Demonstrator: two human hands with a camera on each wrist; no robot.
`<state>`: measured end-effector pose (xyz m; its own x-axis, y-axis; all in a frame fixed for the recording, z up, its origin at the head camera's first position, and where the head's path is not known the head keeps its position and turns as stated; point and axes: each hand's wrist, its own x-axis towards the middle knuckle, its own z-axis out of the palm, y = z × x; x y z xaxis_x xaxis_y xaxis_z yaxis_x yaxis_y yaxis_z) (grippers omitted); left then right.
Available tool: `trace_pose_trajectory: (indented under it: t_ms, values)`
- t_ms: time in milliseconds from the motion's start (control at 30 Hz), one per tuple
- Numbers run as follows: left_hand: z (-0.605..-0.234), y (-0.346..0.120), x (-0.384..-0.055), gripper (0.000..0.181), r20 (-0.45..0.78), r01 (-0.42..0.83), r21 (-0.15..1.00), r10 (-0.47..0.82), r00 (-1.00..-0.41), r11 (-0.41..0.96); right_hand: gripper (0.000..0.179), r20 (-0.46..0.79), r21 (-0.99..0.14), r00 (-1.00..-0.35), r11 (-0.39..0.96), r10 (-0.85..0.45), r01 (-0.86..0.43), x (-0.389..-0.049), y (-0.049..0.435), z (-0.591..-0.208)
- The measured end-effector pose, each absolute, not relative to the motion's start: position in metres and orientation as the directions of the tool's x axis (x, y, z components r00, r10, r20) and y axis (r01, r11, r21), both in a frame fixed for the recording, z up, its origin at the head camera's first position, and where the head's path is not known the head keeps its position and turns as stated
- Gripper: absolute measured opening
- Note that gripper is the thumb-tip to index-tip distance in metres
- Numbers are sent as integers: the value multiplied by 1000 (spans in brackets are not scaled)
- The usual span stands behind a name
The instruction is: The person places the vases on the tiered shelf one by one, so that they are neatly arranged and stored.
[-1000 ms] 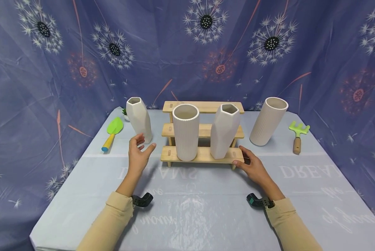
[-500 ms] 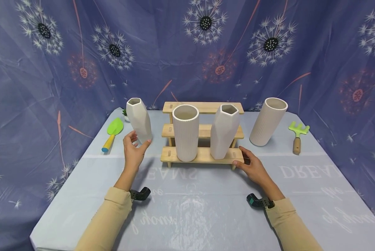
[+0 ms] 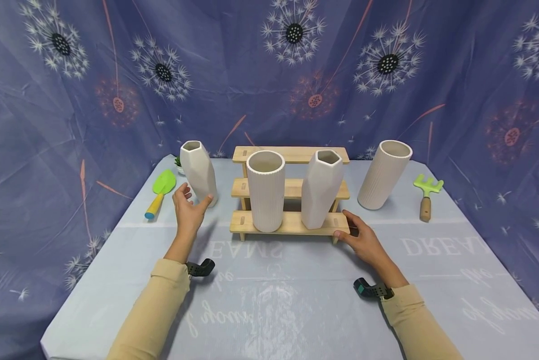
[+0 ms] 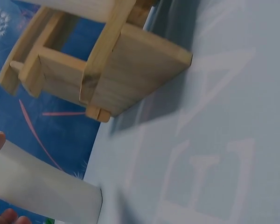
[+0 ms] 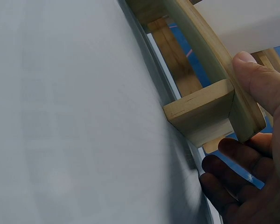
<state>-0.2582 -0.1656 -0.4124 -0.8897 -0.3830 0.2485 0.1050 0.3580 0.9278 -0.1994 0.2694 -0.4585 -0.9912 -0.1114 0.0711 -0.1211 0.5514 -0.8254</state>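
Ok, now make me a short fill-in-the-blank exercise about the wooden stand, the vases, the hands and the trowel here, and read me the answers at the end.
1. The wooden stand has ____ shelves.
2. Its lowest shelf bears ____ white vases.
3. The hand gripping the end of that shelf is the person's ____ one.
4. The green-bladed trowel has a yellow handle tipped in ____.

Missing words: three; two; right; blue.

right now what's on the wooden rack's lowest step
On the lowest step stand a white ribbed cylindrical vase and a white faceted vase; the right hand grips its right end. The wood beneath their bases is covered.
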Motion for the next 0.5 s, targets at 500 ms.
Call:
trace_pose_trajectory:
  t_ms: [500]
  values:
    - [-420, -170, -278, 84, 203, 44, 928, -406, -891, 370, 82, 78, -836, -990, 534, -116, -129, -199, 270, -458]
